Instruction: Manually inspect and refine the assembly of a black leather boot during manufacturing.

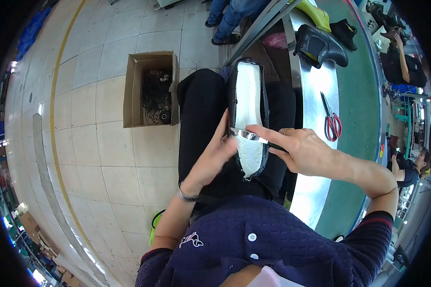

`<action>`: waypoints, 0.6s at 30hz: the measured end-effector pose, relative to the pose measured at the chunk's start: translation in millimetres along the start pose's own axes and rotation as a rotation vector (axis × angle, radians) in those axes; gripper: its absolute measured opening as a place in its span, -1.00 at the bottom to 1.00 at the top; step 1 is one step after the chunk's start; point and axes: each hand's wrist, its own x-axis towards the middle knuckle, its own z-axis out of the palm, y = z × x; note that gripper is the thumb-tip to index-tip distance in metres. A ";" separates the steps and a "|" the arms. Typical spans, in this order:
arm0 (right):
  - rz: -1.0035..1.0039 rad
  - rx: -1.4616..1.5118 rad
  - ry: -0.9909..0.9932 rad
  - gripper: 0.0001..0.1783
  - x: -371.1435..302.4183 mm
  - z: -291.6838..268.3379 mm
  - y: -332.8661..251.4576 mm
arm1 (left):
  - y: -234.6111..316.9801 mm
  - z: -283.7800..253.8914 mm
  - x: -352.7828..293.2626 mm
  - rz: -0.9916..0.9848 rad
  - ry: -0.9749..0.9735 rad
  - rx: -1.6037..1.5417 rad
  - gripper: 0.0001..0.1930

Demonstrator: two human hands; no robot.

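A black shoe [248, 95] lies sole up across my thighs, its pale white underside facing me and its dark upper wrapped around the rim. My left hand [214, 155] holds the shoe's left side, one finger stretched along the edge; the thumb is blurred and the other fingers are partly hidden. My right hand [304, 149] is closed round a short tool with a shiny metal head [246, 134] and a dark handle. The index finger presses along the metal, which lies across the middle of the sole.
A cardboard box [126, 91] with dark stringy scraps stands on the tiled floor at left. Right of me, red-handled scissors [331, 122] and black ankle boots [321, 45] lie on a metal ledge beside a green belt [354, 95]. A yellow-green shoe-shaped form [316, 14] and people's legs [227, 21] appear farther off.
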 end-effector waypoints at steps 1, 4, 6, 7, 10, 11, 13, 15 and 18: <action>-0.011 0.009 0.024 -0.20 -0.2 3.3 1.0 | -2.5 -0.9 7.0 -0.112 -0.084 -0.694 -0.40; -0.023 -0.024 0.067 -0.19 -1.9 10.3 4.6 | -9.9 -8.8 44.1 -0.090 -0.292 -0.590 -0.19; -0.021 -0.020 0.080 -0.19 -3.4 15.5 7.7 | -6.3 -1.1 49.8 -0.122 -0.227 -0.566 -0.21; -0.036 -0.005 0.104 -0.19 -4.8 16.8 9.7 | -1.0 3.0 51.2 -0.108 -0.221 -0.555 -0.22; -0.062 0.053 0.123 -0.21 -7.6 11.1 13.8 | 2.4 10.6 54.1 -0.097 -0.189 -0.527 -0.23; -0.074 0.097 0.112 -0.21 -7.7 5.8 14.5 | 3.1 12.2 54.1 -0.102 -0.159 -0.513 -0.24; -0.074 0.043 -0.014 -0.24 2.5 -27.5 12.6 | -1.8 7.9 56.2 -0.081 -0.126 -0.441 -0.23; -0.124 -0.140 -0.120 -0.29 7.1 -61.6 2.2 | -0.9 3.8 56.8 -0.066 -0.098 -0.357 -0.23; -0.394 -0.129 0.239 -0.29 16.6 -82.6 -4.4 | -1.3 -3.4 53.6 -0.131 -0.096 -0.318 -0.22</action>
